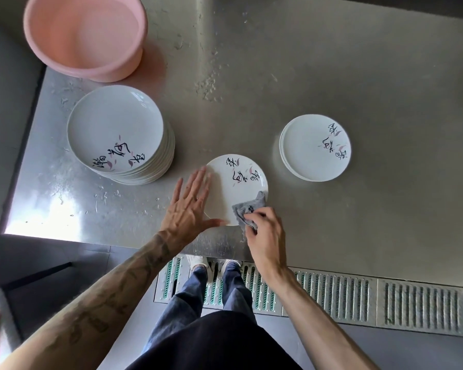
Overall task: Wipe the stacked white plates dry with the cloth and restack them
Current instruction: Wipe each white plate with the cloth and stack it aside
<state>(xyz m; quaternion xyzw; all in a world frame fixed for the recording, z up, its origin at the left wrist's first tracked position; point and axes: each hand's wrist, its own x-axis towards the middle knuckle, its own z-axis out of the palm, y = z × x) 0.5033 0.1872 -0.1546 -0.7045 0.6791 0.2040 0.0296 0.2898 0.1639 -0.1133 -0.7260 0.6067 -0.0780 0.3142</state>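
Near table edge: left hand (189,206) flat, open, steadying single plate (239,186); right hand (262,231) pinching cloth (249,209). Best swept across to far rim, then onto right stack (316,148).

Arms: we see both forearms bare to the elbow, with no sleeves in sight.
Left forearm: we count dark tattoos running along it, from near the elbow up to the wrist.
Left hand (190,206): bare, with no glove.
Right hand (263,231): bare as well; the forearm behind it carries no markings we can make out.
Top: we see a dark, almost black garment at the waist.
Trousers (198,295): blue denim, loose in the leg.
Shoes (198,263): a white pair.
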